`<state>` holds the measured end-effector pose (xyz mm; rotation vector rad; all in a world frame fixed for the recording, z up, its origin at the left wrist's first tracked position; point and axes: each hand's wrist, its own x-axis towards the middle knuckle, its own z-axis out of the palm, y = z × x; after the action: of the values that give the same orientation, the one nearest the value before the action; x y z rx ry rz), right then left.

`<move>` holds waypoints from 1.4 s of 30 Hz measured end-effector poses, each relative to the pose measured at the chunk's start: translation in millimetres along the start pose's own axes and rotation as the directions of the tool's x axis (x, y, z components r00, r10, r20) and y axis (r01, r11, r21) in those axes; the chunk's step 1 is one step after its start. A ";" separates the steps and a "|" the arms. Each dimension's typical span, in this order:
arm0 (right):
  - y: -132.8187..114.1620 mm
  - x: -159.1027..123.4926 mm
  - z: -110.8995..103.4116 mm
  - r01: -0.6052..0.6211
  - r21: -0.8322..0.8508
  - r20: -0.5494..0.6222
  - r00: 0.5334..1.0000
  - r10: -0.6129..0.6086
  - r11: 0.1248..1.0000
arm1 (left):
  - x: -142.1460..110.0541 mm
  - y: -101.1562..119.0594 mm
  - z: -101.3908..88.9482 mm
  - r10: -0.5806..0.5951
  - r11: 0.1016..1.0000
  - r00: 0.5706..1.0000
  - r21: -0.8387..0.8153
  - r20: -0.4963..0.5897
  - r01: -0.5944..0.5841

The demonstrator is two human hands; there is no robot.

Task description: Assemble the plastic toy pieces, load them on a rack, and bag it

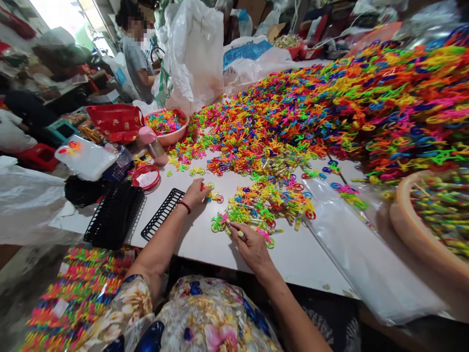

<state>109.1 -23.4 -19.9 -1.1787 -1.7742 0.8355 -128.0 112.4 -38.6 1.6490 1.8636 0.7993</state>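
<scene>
My left hand [195, 194], a red bead bracelet at its wrist, is closed with its fingertips on a small toy bicycle [215, 197] of yellow and red plastic. Between the fingers of my right hand [253, 250] is a patterned stick [242, 235], and a green and pink toy bicycle [220, 221] is at its far end; whether the two are joined I cannot make out. Just beyond my right hand lies a small heap of toy bicycles with sticks [256, 203]. A black slotted plastic rack [161, 217] lies flat beside my left forearm.
A big mound of toy bicycles [330, 107] covers the table's back and right. Clear plastic bags [362, 249] and a tub of sticks [406, 215] are at right. Stacked black racks [113, 215], a red basket [154, 182] and a pink-lidded flask [156, 146] stand left. A person [136, 63] stands behind.
</scene>
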 end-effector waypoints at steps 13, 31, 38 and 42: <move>-1.2 -6.7 -4.2 -0.221 0.087 0.022 0.975 0.220 0.971 | -28.6 38.1 -17.7 -0.097 0.546 0.978 -0.811 0.187 0.209; -6.3 -1.8 -2.0 -0.195 0.093 0.037 0.981 0.193 0.976 | -111.1 64.0 13.2 -0.150 0.220 0.898 -0.871 0.414 0.439; -6.9 -6.2 -4.0 -0.184 0.128 0.001 0.983 0.186 0.974 | -115.5 64.1 18.8 -0.140 0.285 0.900 -0.854 0.412 0.435; -6.4 -5.7 -3.2 -0.161 0.143 -0.006 0.987 0.163 0.977 | -116.9 60.5 19.6 -0.119 0.267 0.880 -0.839 0.459 0.474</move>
<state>110.7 -30.7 -14.6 -1.2437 -1.5913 1.0266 -58.2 3.2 -8.4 0.5324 0.9811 1.0685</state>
